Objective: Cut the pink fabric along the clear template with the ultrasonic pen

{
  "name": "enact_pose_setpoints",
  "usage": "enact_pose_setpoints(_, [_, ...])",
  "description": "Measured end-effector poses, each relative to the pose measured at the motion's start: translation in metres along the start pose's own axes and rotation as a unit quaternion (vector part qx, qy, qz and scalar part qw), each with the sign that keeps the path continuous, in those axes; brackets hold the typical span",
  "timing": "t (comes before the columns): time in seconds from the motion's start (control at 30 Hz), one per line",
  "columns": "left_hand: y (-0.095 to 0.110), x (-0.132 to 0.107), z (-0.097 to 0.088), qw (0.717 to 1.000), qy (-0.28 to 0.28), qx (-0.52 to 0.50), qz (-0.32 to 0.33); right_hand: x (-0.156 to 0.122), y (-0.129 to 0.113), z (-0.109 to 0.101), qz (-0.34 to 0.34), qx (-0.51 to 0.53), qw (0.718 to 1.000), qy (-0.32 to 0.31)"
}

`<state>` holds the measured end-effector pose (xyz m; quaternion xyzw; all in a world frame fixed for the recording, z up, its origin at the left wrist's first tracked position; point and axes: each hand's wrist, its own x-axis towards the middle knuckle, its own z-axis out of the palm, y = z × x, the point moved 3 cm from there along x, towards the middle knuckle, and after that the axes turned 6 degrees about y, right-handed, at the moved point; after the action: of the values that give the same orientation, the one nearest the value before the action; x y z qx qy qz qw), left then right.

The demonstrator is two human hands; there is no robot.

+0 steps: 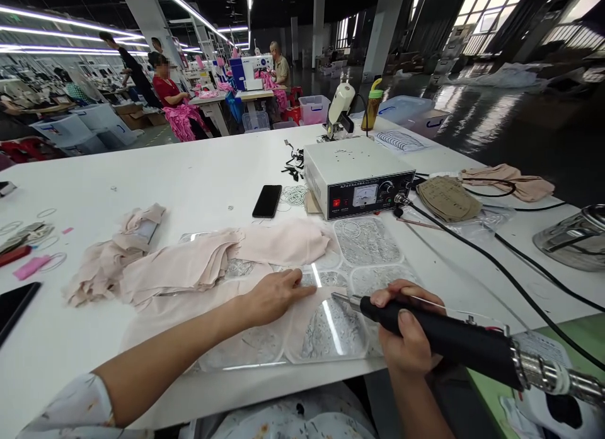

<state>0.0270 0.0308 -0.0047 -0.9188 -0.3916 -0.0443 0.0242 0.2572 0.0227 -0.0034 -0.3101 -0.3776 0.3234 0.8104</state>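
Note:
My left hand (pixel 278 295) lies palm down on a thin, pale pink fabric piece (pixel 302 313), its index finger stretched toward the tool tip. In my right hand (pixel 409 338) is a black ultrasonic cutter (pixel 439 332), gripped around its barrel like a thick pen. The cutter's metal tip points left, at the fabric edge just past my left fingertip; whether it touches cannot be made out. Under the fabric is a clear plastic sheet with rounded panels (pixel 373 244). Folded layers of the same fabric (pixel 278 240) lie behind my left hand, and a crumpled bundle (pixel 113 256) sits farther left.
A control box with a dial meter (pixel 363 181) stands behind the sheet, its black cable (pixel 472 240) running right. Around it are a phone (pixel 267 201), a bottle (pixel 372 105), brown fabric pieces (pixel 449 198) and a glass jar (pixel 571 240). Several people work at machines beyond the table.

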Motion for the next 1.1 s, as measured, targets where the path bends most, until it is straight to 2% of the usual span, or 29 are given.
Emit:
enact_pose_setpoints(0.2, [0.000,-0.015,-0.006,1.000,0.021,0.008,0.010,0.000,0.000,-0.001,0.008,-0.014,1.000,0.006])
enact_pose_setpoints(0.37, [0.012,-0.012,-0.005,0.998,0.054,0.006,0.044,0.001,-0.002,0.006,0.013,-0.005,1.000,-0.002])
enact_pose_setpoints(0.8, [0.016,-0.010,0.007,0.998,0.040,0.004,0.042,-0.002,0.005,0.024,0.055,0.002,0.998,-0.031])
enact_pose_setpoints(1.1, [0.016,-0.010,0.011,0.998,0.058,-0.001,0.039,-0.002,0.005,0.028,0.066,0.001,0.997,-0.044])
